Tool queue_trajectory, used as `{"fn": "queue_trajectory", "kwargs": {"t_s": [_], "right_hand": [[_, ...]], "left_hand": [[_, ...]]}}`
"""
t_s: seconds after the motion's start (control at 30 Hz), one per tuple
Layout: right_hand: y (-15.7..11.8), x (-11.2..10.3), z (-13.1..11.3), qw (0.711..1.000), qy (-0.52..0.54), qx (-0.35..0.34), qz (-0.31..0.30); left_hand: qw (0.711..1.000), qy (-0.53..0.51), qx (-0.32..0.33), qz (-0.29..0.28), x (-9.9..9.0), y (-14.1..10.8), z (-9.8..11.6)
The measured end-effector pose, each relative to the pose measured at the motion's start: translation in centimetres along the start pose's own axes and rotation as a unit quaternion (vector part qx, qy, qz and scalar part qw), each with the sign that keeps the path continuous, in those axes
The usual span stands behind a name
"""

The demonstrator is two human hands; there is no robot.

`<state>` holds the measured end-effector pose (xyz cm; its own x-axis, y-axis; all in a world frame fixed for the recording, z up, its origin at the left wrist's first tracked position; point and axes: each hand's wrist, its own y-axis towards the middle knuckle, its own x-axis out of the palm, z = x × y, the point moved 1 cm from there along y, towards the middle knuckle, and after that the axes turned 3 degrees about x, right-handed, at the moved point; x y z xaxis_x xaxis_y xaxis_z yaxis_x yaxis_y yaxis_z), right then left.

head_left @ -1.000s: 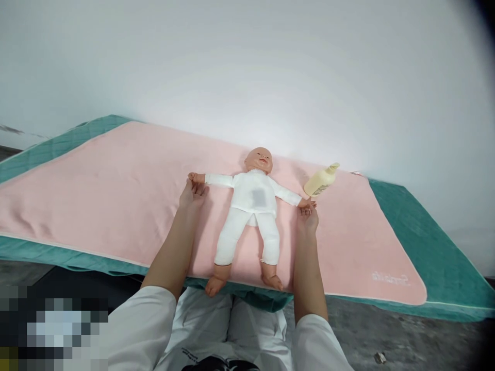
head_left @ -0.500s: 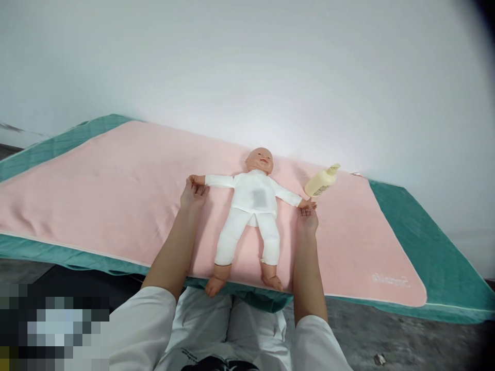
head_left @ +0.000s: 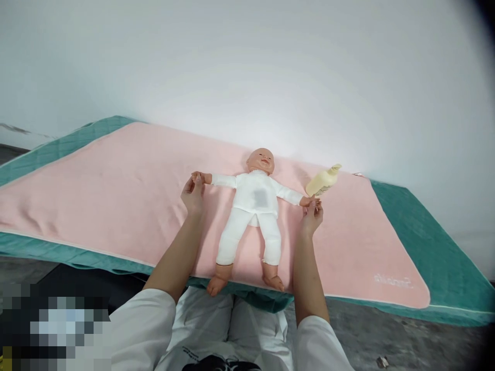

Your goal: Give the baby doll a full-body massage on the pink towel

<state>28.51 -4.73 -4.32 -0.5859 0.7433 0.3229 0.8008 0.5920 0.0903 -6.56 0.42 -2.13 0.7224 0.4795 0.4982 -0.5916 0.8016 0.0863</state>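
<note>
A baby doll (head_left: 255, 193) with a white cloth body lies on its back, arms stretched out sideways and legs towards me. My left hand (head_left: 193, 194) is closed round the doll's hand at the left, thumb on top. At the right, my right hand (head_left: 312, 216) pinches the doll's other hand between thumb and fingers. Just beyond my right hand lies a pale yellow pump bottle (head_left: 322, 182), tilted, its nozzle pointing away to the right. Beneath the doll spreads a pink mat (head_left: 127, 180); the doll's feet reach its near edge.
Under the mat is a green quilted cover (head_left: 429, 232), showing at both ends and along the front. A pale wall (head_left: 247, 67) stands right behind. The grey floor (head_left: 359, 330) shows below, with a small object (head_left: 382, 361) on it. A blurred-out patch hides the lower left.
Both my hands have risen slightly and my fingers have closed, with the thumbs now over the doll's hands. The doll's arm at the left has shifted a little inward.
</note>
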Motion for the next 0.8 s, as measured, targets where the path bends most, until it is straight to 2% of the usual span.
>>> {"fn": "queue_trajectory", "kwargs": {"t_s": [0.07,0.13,0.3,0.4,0.47,0.6,0.7,0.8], "right_hand": [[-1.0,0.6,-0.8,0.997,-0.028,-0.065,-0.017],[-2.1,1.1,-1.3,0.991,-0.063,-0.114,-0.038],[-4.4,1.7,-1.4,0.975,-0.075,-0.173,-0.117],[-5.3,1.8,-1.2,0.953,-0.105,-0.225,-0.171],[-5.7,1.8,-1.3,0.929,-0.126,-0.274,-0.215],[-6.1,2.0,-1.5,0.873,-0.133,-0.371,-0.286],[-5.9,2.1,-1.4,0.849,-0.14,-0.402,-0.312],[-5.6,2.1,-1.2,0.835,-0.157,-0.405,-0.339]], "left_hand": [[0.996,0.024,0.079,-0.03,0.5,-0.6,0.5],[0.989,0.039,0.127,-0.056,0.8,-1.1,0.8],[0.975,0.067,0.15,-0.148,1.2,-2.8,0.3],[0.952,0.109,0.188,-0.215,1.5,-4.0,-0.2],[0.925,0.134,0.234,-0.269,1.8,-4.6,-0.3],[0.852,0.165,0.338,-0.365,2.5,-5.0,-0.2],[0.799,0.211,0.376,-0.419,2.7,-4.9,0.0],[0.757,0.232,0.389,-0.471,2.8,-4.9,0.4]]}}
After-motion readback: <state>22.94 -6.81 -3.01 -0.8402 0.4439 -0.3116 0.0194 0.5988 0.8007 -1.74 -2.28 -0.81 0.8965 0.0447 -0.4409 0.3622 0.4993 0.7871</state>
